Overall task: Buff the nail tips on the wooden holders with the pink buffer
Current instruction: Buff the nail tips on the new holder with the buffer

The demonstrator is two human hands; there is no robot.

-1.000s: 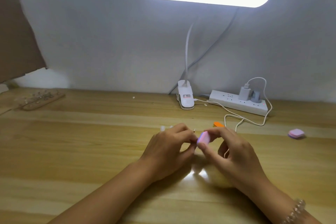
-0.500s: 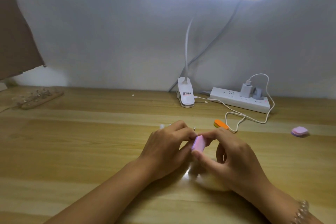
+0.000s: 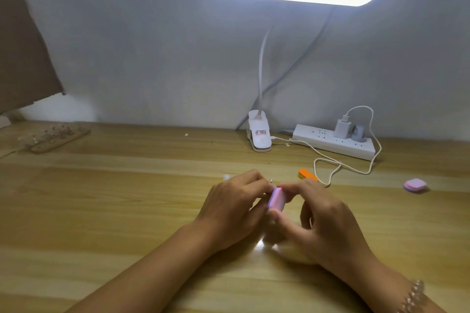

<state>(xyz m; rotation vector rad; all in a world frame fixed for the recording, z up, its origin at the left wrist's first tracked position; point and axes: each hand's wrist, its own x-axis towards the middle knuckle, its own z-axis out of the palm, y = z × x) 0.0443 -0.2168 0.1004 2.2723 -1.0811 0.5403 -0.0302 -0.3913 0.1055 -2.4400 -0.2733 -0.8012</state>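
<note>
A wooden holder lies at the table's far left corner. Small clear nail tips stand on it, too blurred to count. By the back edge, a white power strip carries a white charger and a grey plug.

The pink buffer is a small block, pink on its broad face with a lilac layer along its left side. It is held over the middle of the table. The right hand pinches it between thumb and fingertips. Its top end meets the fingertips of the left hand, which are curled round a thin piece. That piece is mostly hidden and only a pale end shows.

An orange file lies just beyond the right hand. A second pink pad lies toward the right edge.

Half a second ago hands and buffer sat almost where they are now. A second ago the buffer was a little farther right and the file was mostly covered.
</note>
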